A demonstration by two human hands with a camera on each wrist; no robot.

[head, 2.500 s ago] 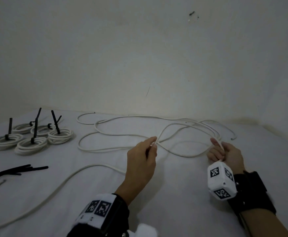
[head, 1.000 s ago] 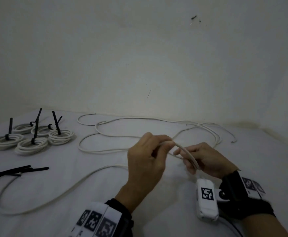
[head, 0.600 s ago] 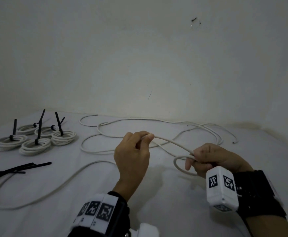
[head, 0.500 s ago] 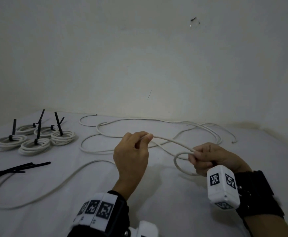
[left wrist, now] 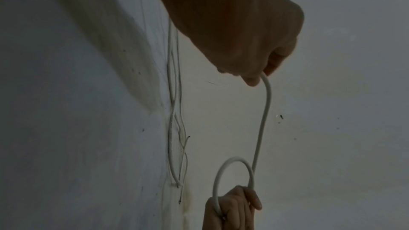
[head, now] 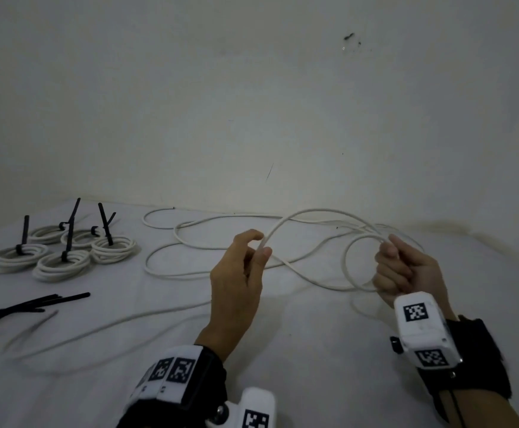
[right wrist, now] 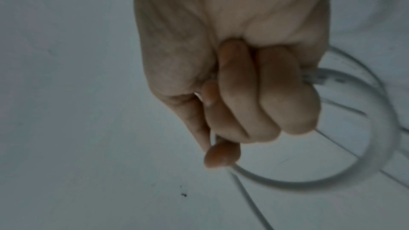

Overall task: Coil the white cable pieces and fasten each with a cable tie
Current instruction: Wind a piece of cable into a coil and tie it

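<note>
Pinching a thin white round cable (head: 307, 213) between thumb and forefinger, the left hand (head: 238, 274) is raised above the white cloth-covered table (head: 313, 350), probably so the strand can slide through the fingers while the slack is fed across. From that pinch the cable arches up and over to the right hand (head: 406, 273), which is curled into a fist around one finished loop of the same cable (head: 349, 261); the loop hangs out to the left of the fist, its lower arc close to the cloth. Holding the turn in a closed fist seems the point: it keeps the coil's size fixed while each fresh length is laid onto it. The right-wrist view shows the fingers wrapped tight over the strand, though motion blur hides how many turns they hold. Trailing from the left hand, the uncoiled tail runs toward the near left edge, so I judge this piece only just started.

Farther left lie loose black plastic cable ties (head: 20, 307), within reach for fastening. Beyond them sit five tied white cable coils (head: 63, 264), each with a black tie tail sticking up, parked aside as done work. Farthest back, more loose white cable (head: 190, 225) sprawls along the pale wall (head: 252, 103)
</note>
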